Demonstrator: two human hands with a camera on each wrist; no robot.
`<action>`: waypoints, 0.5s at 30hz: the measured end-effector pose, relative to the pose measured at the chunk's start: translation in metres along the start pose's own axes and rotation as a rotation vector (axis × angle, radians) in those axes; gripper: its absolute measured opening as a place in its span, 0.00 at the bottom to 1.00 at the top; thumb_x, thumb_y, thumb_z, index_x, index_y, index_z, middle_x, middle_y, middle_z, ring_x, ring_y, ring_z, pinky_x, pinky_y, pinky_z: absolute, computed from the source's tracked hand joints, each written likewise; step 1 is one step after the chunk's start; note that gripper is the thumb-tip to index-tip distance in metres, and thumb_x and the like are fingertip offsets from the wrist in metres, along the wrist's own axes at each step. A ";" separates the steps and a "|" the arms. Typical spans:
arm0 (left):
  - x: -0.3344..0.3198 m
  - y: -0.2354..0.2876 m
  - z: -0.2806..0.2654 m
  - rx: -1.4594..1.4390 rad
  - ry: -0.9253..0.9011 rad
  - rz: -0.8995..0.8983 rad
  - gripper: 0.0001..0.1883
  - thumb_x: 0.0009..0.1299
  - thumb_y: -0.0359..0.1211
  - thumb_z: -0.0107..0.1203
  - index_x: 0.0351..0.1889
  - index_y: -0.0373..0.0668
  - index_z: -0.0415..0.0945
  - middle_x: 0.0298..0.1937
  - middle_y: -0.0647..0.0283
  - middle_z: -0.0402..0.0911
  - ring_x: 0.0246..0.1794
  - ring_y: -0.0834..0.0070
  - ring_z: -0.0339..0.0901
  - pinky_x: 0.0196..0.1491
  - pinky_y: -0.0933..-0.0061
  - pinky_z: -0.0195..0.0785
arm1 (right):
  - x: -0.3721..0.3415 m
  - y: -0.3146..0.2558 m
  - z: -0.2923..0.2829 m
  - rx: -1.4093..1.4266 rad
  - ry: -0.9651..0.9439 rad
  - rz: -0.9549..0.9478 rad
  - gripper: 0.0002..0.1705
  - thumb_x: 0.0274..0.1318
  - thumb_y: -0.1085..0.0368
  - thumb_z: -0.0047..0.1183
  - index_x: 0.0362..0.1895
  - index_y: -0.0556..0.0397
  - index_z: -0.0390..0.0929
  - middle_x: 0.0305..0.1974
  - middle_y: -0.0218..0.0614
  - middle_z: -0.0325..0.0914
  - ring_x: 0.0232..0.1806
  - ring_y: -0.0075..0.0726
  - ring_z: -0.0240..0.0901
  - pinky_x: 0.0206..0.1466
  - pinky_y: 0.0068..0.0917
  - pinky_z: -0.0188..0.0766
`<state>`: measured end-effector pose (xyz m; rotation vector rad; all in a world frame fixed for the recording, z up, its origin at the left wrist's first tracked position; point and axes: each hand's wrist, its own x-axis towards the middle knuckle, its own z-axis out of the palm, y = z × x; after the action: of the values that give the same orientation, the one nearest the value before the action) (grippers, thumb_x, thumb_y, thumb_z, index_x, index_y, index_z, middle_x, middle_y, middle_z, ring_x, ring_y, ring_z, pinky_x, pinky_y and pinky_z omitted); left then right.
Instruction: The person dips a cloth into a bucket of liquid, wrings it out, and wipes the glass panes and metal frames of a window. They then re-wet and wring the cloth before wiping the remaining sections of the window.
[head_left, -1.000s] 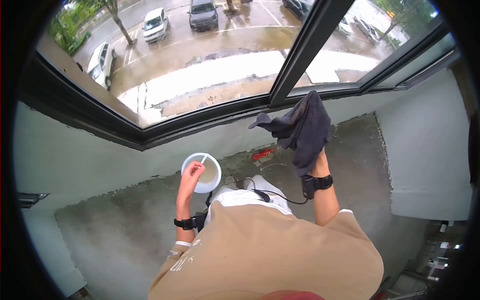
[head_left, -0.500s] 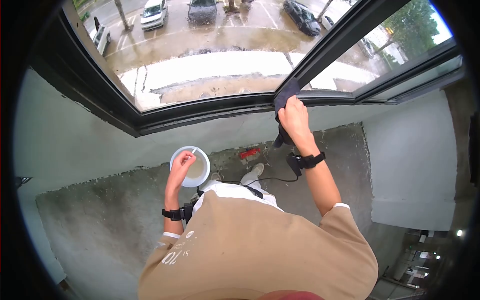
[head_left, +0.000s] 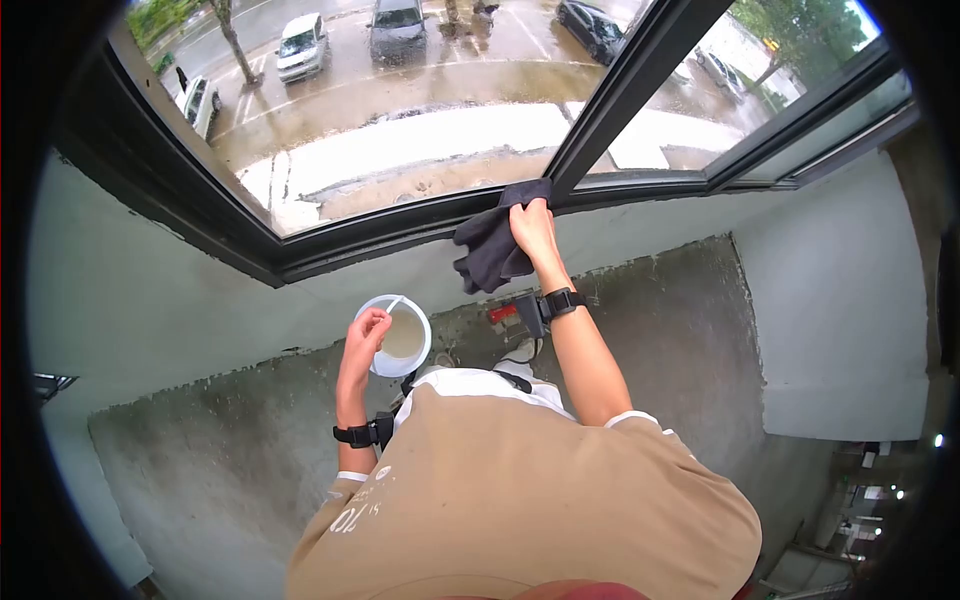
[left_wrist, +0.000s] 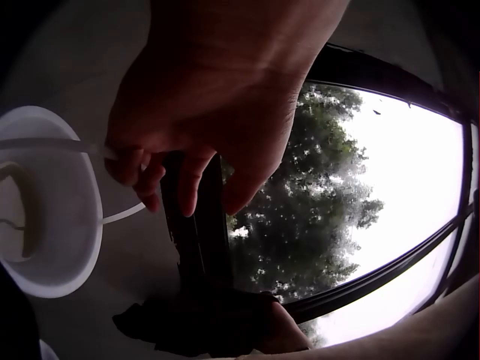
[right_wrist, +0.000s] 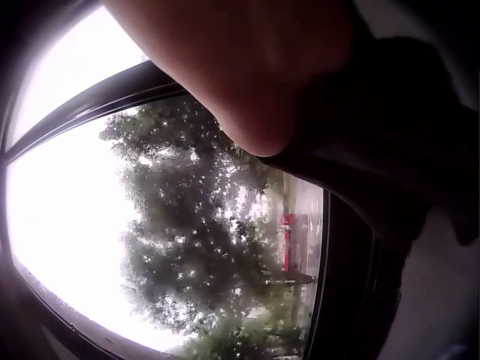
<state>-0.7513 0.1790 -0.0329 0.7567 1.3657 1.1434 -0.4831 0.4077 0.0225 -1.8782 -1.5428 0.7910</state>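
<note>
My left hand (head_left: pixel 362 345) pinches the white handle (head_left: pixel 395 304) of a pale bucket (head_left: pixel 426 345) with cloudy liquid inside. In the left wrist view, fingers curl at the handle's end, beside the bucket (left_wrist: pixel 75 187). My right hand (head_left: pixel 535 230) grips a dark grey cloth (head_left: pixel 490 250) against the lower bar of the black window frame (head_left: pixel 400 222), just left of the upright post. Part of the cloth hangs loosely below the frame. Seen from the right wrist, the cloth (right_wrist: pixel 397 142) is very dark and hides most of the fingers.
Below the window runs a pale wall (head_left: pixel 330 290), meeting a rough concrete floor (head_left: pixel 240 440). A red object (head_left: pixel 502 314) lies on the floor near the feet. Wet panes show parked cars (head_left: pixel 300 48) outside. A cable hangs by the right wrist device (head_left: pixel 545 308).
My right hand has carried the cloth from right of the upright post down to its foot, then leftward along the lower frame. The left hand still holds the bucket's handle.
</note>
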 end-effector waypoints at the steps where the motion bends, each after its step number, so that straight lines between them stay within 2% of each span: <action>1: -0.001 0.000 -0.001 -0.001 0.008 -0.002 0.08 0.72 0.38 0.57 0.40 0.45 0.75 0.29 0.78 0.68 0.26 0.90 0.55 0.28 0.83 0.45 | -0.001 0.000 0.003 0.047 0.028 0.009 0.29 0.60 0.55 0.45 0.55 0.69 0.70 0.49 0.71 0.76 0.56 0.69 0.73 0.59 0.48 0.69; 3: -0.003 0.000 -0.002 0.002 -0.004 0.013 0.08 0.72 0.38 0.57 0.40 0.45 0.75 0.30 0.78 0.68 0.26 0.90 0.56 0.28 0.83 0.45 | -0.001 0.003 -0.001 0.146 -0.014 0.022 0.28 0.63 0.55 0.44 0.55 0.69 0.70 0.50 0.66 0.77 0.55 0.60 0.76 0.58 0.45 0.69; 4: -0.002 -0.001 -0.004 0.006 -0.001 0.010 0.08 0.72 0.38 0.57 0.40 0.45 0.75 0.30 0.78 0.68 0.26 0.90 0.56 0.28 0.83 0.45 | -0.001 0.005 -0.005 0.231 -0.062 -0.008 0.27 0.67 0.54 0.41 0.55 0.68 0.70 0.49 0.60 0.78 0.53 0.51 0.76 0.56 0.41 0.69; 5: 0.000 -0.004 -0.006 0.009 -0.008 0.008 0.08 0.72 0.38 0.57 0.40 0.45 0.75 0.30 0.78 0.68 0.26 0.90 0.56 0.28 0.83 0.45 | -0.002 0.008 -0.007 0.275 -0.024 -0.069 0.27 0.70 0.53 0.40 0.54 0.68 0.71 0.45 0.53 0.79 0.50 0.43 0.75 0.55 0.37 0.69; 7: 0.003 -0.006 -0.005 0.011 -0.021 0.005 0.08 0.72 0.39 0.57 0.40 0.45 0.76 0.31 0.78 0.68 0.26 0.90 0.56 0.28 0.83 0.45 | -0.022 -0.008 -0.028 0.453 -0.026 -0.129 0.26 0.74 0.54 0.39 0.56 0.67 0.70 0.47 0.47 0.78 0.50 0.39 0.72 0.57 0.34 0.67; 8: 0.003 -0.006 -0.006 0.034 -0.009 0.008 0.08 0.72 0.39 0.57 0.40 0.45 0.76 0.31 0.78 0.69 0.26 0.90 0.56 0.28 0.83 0.46 | -0.031 -0.013 -0.032 0.453 -0.020 -0.129 0.26 0.74 0.54 0.39 0.56 0.67 0.70 0.47 0.47 0.78 0.50 0.39 0.72 0.57 0.34 0.67; 10: 0.005 -0.008 -0.008 0.058 -0.007 0.013 0.08 0.72 0.39 0.57 0.40 0.45 0.76 0.31 0.78 0.69 0.26 0.90 0.57 0.28 0.83 0.46 | -0.041 -0.018 -0.034 0.635 0.180 -0.406 0.24 0.75 0.55 0.38 0.57 0.66 0.68 0.49 0.43 0.76 0.50 0.36 0.71 0.59 0.32 0.65; 11: 0.007 -0.009 -0.009 0.065 0.003 0.009 0.08 0.72 0.39 0.57 0.40 0.45 0.76 0.31 0.78 0.69 0.27 0.90 0.57 0.28 0.83 0.46 | -0.035 -0.013 -0.037 0.634 0.190 -0.406 0.24 0.75 0.55 0.38 0.57 0.66 0.68 0.49 0.43 0.76 0.50 0.36 0.71 0.59 0.32 0.65; 13: 0.007 -0.009 -0.006 0.078 0.002 0.003 0.08 0.72 0.39 0.57 0.40 0.45 0.76 0.32 0.78 0.69 0.27 0.90 0.57 0.28 0.83 0.46 | -0.014 0.010 -0.040 0.564 0.362 -0.586 0.23 0.72 0.61 0.44 0.62 0.66 0.67 0.45 0.49 0.78 0.50 0.44 0.75 0.57 0.39 0.68; 14: 0.008 -0.007 -0.004 0.076 0.008 -0.005 0.08 0.72 0.39 0.57 0.40 0.45 0.76 0.31 0.78 0.69 0.27 0.90 0.57 0.28 0.83 0.46 | 0.001 0.019 -0.042 0.471 0.483 -0.611 0.25 0.72 0.60 0.42 0.64 0.67 0.64 0.57 0.54 0.71 0.63 0.54 0.64 0.67 0.41 0.56; 15: 0.008 -0.005 -0.003 0.075 0.013 -0.013 0.08 0.72 0.38 0.57 0.40 0.45 0.76 0.31 0.78 0.69 0.27 0.90 0.57 0.28 0.83 0.47 | 0.006 0.016 -0.048 0.470 0.497 -0.606 0.25 0.72 0.60 0.42 0.64 0.67 0.64 0.57 0.54 0.71 0.63 0.54 0.64 0.67 0.41 0.56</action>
<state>-0.7543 0.1846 -0.0409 0.7937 1.4294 1.0934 -0.4355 0.4081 0.0418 -1.0652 -1.3393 0.3278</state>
